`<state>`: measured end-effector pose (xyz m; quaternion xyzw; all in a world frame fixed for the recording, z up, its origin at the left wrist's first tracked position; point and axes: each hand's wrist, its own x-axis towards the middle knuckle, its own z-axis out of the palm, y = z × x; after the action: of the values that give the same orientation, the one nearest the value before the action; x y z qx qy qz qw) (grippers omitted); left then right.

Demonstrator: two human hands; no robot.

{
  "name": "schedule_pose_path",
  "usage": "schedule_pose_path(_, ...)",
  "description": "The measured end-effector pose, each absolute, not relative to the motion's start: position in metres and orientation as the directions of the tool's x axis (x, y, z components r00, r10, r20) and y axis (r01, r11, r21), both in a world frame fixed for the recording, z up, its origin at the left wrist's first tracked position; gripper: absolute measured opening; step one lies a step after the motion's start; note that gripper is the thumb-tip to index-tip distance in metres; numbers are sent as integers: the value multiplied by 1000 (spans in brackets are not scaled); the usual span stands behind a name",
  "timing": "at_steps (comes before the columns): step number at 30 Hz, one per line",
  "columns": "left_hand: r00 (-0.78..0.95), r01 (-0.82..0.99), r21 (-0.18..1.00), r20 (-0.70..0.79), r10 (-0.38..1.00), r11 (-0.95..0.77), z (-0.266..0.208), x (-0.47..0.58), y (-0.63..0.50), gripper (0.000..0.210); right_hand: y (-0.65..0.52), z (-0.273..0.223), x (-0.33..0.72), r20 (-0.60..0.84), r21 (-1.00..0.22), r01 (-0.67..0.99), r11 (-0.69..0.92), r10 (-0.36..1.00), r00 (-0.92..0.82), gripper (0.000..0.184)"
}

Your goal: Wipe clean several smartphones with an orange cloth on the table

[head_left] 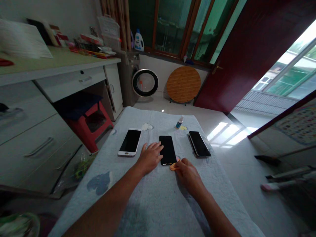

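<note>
A black smartphone point(168, 150) lies flat, screen up, in the middle of the cloth-covered table. My left hand point(151, 156) rests at its left side, fingers stretched out and spread, fingertips on the phone's edge. Close to the phone's lower right corner, my right hand point(186, 171) is closed on a small orange piece point(173, 167); its exact kind is too small to tell. To the left lies a white smartphone point(130, 142) with a dark screen. Another dark-screened smartphone point(199, 144) is on the right, apart from both hands. A small spray bottle point(179, 122) stands beyond the middle phone.
A pale blue patterned cloth point(148, 200) covers the table. On the left are a red stool point(95, 121) and a white desk point(71, 84) with drawers. Farther back stand a washing machine with its round door point(145, 82) open and a round wooden tabletop point(184, 84).
</note>
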<state>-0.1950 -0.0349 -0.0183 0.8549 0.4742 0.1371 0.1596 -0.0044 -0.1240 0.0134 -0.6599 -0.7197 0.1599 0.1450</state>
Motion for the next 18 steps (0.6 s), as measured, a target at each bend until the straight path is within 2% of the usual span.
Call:
schedule_pose_path(7,519,776,383,63,852,-501,-21,-196,-33,43,-122,5,-24,55,-221,962,157,987,-149,23)
schedule_pose_path(18,514,767,408,73,855,-496,-20,-196,-33,42,-121,-5,-57,85,-111,945,307,951,-299,20)
